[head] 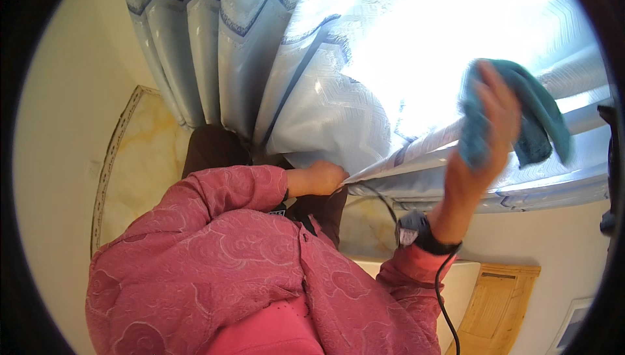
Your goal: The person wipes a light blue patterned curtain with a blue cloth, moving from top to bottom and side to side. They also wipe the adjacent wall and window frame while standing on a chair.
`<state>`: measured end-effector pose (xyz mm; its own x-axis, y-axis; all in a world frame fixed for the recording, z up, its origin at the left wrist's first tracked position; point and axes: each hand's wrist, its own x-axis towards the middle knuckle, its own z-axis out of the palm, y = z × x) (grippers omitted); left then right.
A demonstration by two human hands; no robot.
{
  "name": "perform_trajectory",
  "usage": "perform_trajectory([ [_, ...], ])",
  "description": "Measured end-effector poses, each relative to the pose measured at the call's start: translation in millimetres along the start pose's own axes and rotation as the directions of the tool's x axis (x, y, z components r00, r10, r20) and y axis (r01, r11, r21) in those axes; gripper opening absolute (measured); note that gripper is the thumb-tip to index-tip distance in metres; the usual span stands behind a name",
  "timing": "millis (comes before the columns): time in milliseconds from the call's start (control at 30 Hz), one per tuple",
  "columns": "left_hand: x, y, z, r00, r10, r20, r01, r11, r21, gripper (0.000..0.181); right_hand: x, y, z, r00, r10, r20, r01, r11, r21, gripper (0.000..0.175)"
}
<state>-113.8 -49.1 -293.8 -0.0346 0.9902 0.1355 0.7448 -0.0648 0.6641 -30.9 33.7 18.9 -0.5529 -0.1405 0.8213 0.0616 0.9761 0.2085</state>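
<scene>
A long pale blue curtain (337, 101) with dark zigzag bands hangs before me, bright with light at the upper right. Low at the centre, my left hand (326, 178) grips the curtain's edge, which stretches from there towards the right. My right hand (493, 120) is raised at the right, blurred, with a teal cloth (539, 106) in it. The cloth lies over the palm side and hangs down past the hand; whether it touches the curtain I cannot tell. A device on a dark strap (415, 230) sits on my right wrist.
A black cable (442, 296) runs along my right arm. Marbled tiles with a patterned border (117, 145) cover the lower wall at the left. A wooden panel (498, 306) stands at the lower right, near a framed thing (571, 328). A dark object cuts in at the right rim.
</scene>
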Motion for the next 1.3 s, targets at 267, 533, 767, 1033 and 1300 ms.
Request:
perform_trajectory([
  [267, 3, -6, -19, 0.985, 0.168, -0.026, -0.169, 0.986, -0.019, 0.018, -219, -21, 97, 0.32, 0.402, 0.858, -0.472, 0.853, -0.223, 0.018],
  [533, -31, -75, -14, 0.997, 0.051, -0.063, -0.067, 0.957, -0.282, 0.016, -99, 48, 39, 0.62, 0.62, 0.481, -0.778, 0.567, 0.272, 0.023],
  [767, -63, -93, -47, 0.958, -0.189, 0.216, 0.275, 0.816, -0.508, 0.017, 46, 60, 127, 0.968, -0.235, 0.082, 0.241, 0.968, -0.068, 0.04],
  [1033, -99, -109, -161, 0.813, -0.311, -0.492, 0.05, 0.879, -0.474, 0.039, -124, 69, 155, -0.025, 0.222, 0.975, -0.586, 0.787, -0.194, 0.02],
  [1300, -12, -89, -186, 0.647, -0.147, -0.748, 0.095, 0.989, -0.113, 0.045, 62, 26, 181, 0.726, 0.673, 0.139, -0.558, 0.459, 0.691, 0.034],
])
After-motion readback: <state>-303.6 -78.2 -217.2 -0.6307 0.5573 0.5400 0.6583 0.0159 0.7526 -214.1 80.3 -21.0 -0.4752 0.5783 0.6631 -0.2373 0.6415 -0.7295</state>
